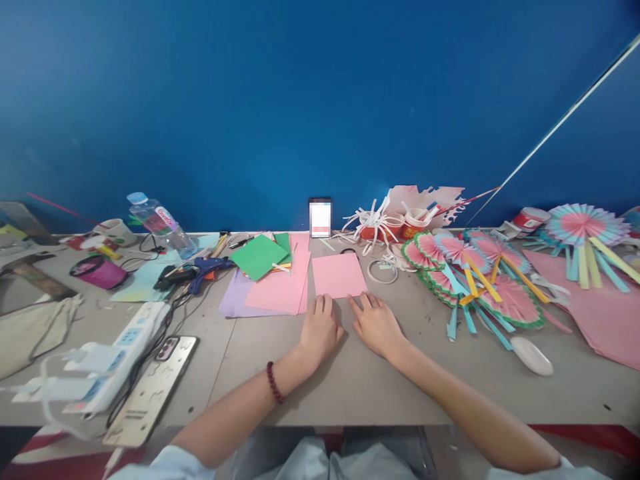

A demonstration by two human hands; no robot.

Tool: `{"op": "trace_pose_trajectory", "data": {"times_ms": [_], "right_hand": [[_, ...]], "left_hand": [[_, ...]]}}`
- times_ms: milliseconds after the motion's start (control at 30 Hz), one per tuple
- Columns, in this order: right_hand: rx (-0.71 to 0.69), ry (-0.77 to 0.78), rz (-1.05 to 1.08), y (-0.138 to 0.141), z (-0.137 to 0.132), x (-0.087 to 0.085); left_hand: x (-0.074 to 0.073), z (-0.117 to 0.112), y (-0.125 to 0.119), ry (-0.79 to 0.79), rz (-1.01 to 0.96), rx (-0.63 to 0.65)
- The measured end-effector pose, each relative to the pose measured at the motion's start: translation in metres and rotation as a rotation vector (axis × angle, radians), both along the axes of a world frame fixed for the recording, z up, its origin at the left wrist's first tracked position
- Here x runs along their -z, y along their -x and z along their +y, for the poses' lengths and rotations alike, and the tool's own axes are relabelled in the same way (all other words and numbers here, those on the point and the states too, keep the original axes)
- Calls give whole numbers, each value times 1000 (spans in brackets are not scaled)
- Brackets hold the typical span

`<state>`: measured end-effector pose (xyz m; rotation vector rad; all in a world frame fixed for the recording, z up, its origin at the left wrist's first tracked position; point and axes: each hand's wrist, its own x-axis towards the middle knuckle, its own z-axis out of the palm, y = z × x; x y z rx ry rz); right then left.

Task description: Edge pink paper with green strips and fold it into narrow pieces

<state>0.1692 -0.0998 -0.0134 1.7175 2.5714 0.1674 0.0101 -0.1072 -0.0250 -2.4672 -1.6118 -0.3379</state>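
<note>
A small pink paper sheet point(339, 274) lies flat on the grey table point(360, 380) straight ahead of me. My left hand point(320, 328), with a dark red bead bracelet at the wrist, rests with curled fingers at the sheet's near left corner. My right hand point(376, 323) lies beside it, fingers stretched toward the sheet's near right corner. Both hands touch the table just at the paper's near edge. Neither hand lifts anything.
A stack of pink, purple and green paper point(273, 273) lies left of the sheet. Paper fans point(475, 273) crowd the right, a phone point(320, 217) leans on the blue wall, and a power strip point(120, 353), another phone point(153, 390) and a water bottle point(160, 223) sit left.
</note>
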Motion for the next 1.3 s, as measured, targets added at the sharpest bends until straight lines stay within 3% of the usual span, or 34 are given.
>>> {"op": "trace_pose_trajectory", "data": {"times_ms": [533,933,1300], "right_hand": [[2,-11,6,3,1,1],[38,-11,55,2,1,-2],[22,-11,23,4,2,-4]], "left_hand": [[-6,-1,-5,74,58,-44],[3,-1,-4,6,23,-59],[2,-1,-3,43,5,-35]]}}
